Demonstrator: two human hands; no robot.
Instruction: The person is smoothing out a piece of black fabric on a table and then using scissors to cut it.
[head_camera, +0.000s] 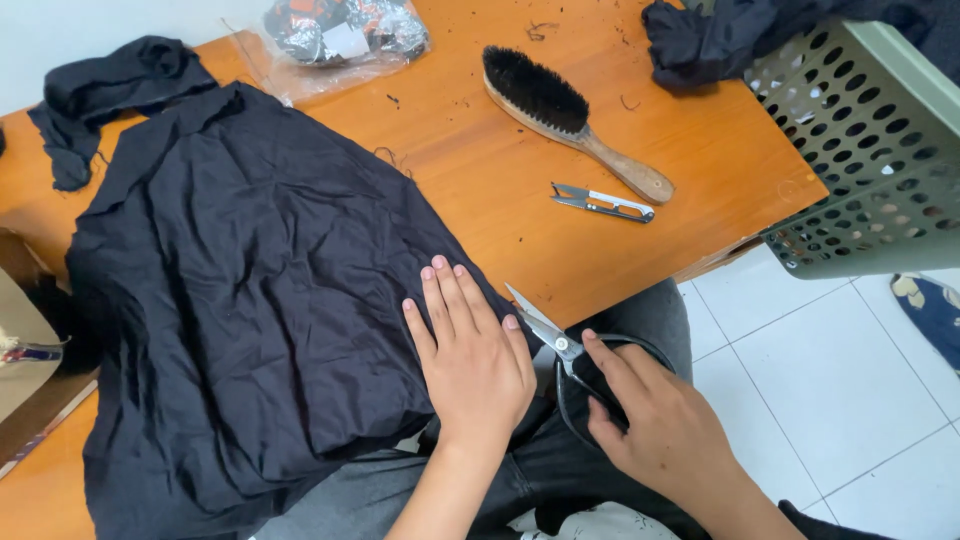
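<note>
Work surface: an orange-brown wooden table (520, 200) with loose thread scraps scattered on its top. Past its right edge lies a floor of pale square tiles (830, 370). A light wall shows at the upper left corner.

Main item: a dark, creased garment (250, 290) is spread flat over the left half of the table, its lower edge hanging off the near edge toward the person's lap.

Left hand (470, 350): open, palm down, fingers extended and pressed flat on the garment at its lower right edge.

Right hand (650, 425): closed around the black loop handles of a pair of scissors (555, 335). The blades stand slightly apart, tips pointing up and left, just beside the left hand and the garment's edge.

Surrounding items:
- A wooden-handled brush (560, 110) with black bristles lies diagonally on the table, well apart from the hands.
- A small metal thread snip (603, 203) lies just below the brush handle.
- A clear plastic bag (340, 35) holding dark and orange contents sits at the far edge.
- A further piece of dark cloth (110, 95) lies bunched at the upper left corner, touching the garment.

Containers: a pale green perforated basket (870, 150) stands at the right of the table, tilted. Dark fabric (720, 35) spills over its upper rim onto the table corner.
</note>
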